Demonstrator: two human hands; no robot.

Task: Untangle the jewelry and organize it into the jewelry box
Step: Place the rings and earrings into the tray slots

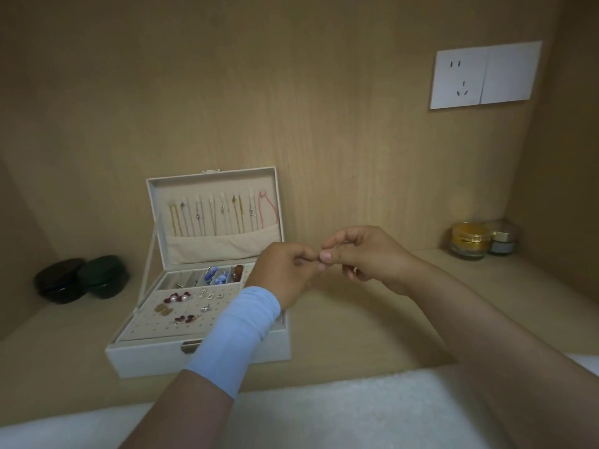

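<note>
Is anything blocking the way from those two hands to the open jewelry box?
Nothing visible does. The left hand and right hand meet at the right edge of the jewelry box, whose lid stands open.

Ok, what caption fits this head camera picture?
The left hand and right hand pinch together by the open jewelry box.

I'm facing a niche of pale wood-grain panels: a back wall (291, 108) with a white socket plate (483, 76) high on the right, and side walls (564, 157) closing in dimly. The surface (372, 335) is the same wood, with two dark round jars (60, 280) in its left corner and a gold-lidded jar (470, 241) beside a smaller jar (502, 241) in the right. A white cloth (324, 409) lies along the near edge
</note>
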